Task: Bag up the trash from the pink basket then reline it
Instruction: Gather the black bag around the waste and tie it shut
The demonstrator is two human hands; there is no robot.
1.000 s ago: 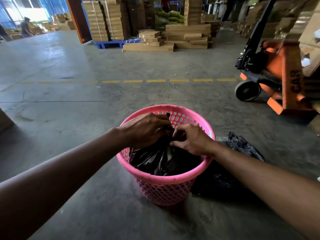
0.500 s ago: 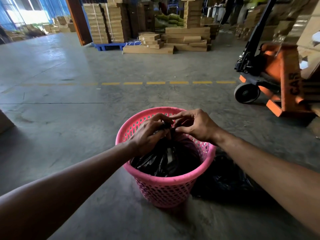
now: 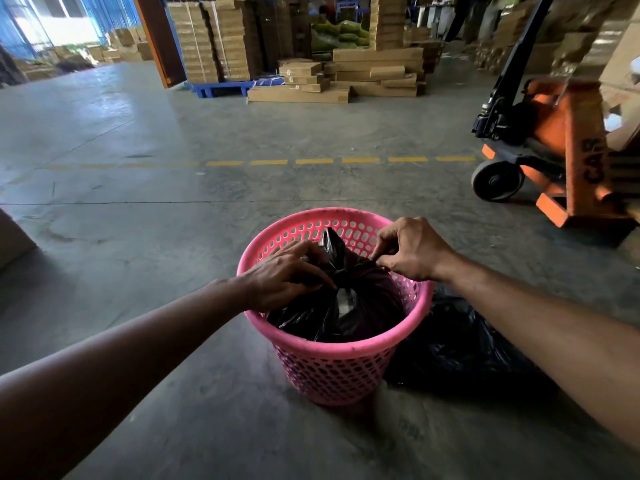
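Note:
A pink perforated basket [image 3: 337,355] stands on the concrete floor in front of me. A black trash bag [image 3: 346,306] fills it, its top gathered into a bunch with a tail sticking up. My left hand [image 3: 284,275] presses on the gathered neck from the left and pinches it. My right hand [image 3: 412,249] pinches a stretched strand of the bag's plastic at the basket's right rim. A second black bag [image 3: 460,351] lies crumpled on the floor against the basket's right side.
An orange pallet jack [image 3: 561,150] stands at the right, a wheel toward me. Stacks of cardboard boxes [image 3: 346,74] and a blue pallet [image 3: 218,88] line the back. A dashed yellow line [image 3: 311,161] crosses the floor. A box corner [image 3: 12,237] shows at the left edge.
My right hand has moved right and away from my left, pulling a strand of the bag's top taut. The gathered neck now looks tighter, with a tail standing up.

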